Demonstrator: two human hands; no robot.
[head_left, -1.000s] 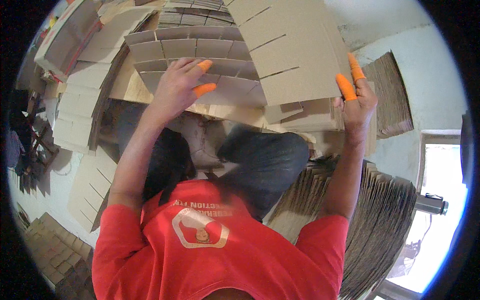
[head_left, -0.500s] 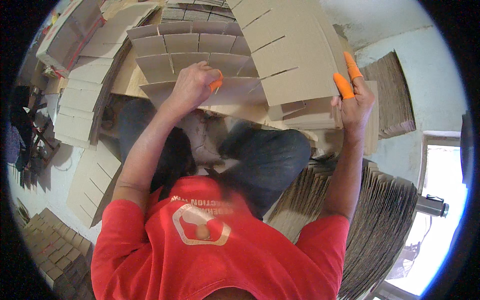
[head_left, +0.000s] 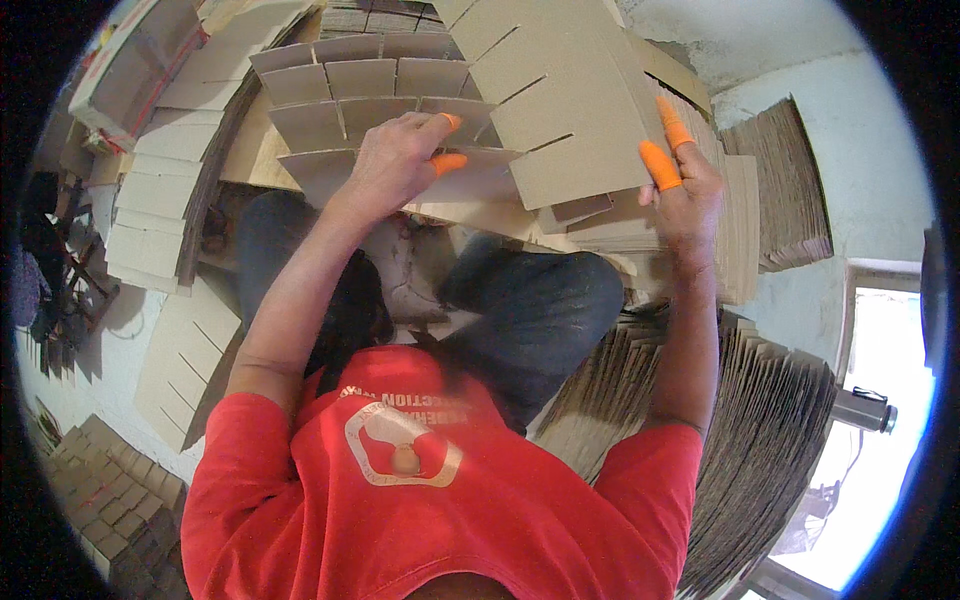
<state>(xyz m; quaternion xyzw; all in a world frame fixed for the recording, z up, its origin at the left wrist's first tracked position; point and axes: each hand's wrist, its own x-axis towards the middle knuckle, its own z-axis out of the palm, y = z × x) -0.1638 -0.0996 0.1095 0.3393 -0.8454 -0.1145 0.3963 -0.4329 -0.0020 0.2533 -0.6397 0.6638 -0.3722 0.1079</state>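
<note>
My right hand [head_left: 692, 195] grips the right edge of a slotted cardboard sheet [head_left: 570, 110], held tilted. Orange covers sit on two of its fingertips; the far side of its grip is hidden. The sheet's slots face left, toward a partition grid [head_left: 360, 85] of crossed cardboard strips. Over the near strips of that grid is my left hand [head_left: 395, 165], its orange-covered thumb and finger apart with nothing visible between them. Whether its fingers touch a strip I cannot tell. The sheet's left edge overlaps the right end of the grid in this view.
Slotted sheets lie stacked at the left [head_left: 165, 190]. More cardboard stacks [head_left: 780, 185] stand by the right wall, with a large pile [head_left: 740, 430] beside my right arm. Bundled cardboard [head_left: 115, 500] sits at lower left. My bent legs [head_left: 540, 310] are below the wooden work surface [head_left: 255, 150].
The sheet and my right hand have moved slightly left, toward the grid. My left hand's finger and thumb, close together before, have spread apart.
</note>
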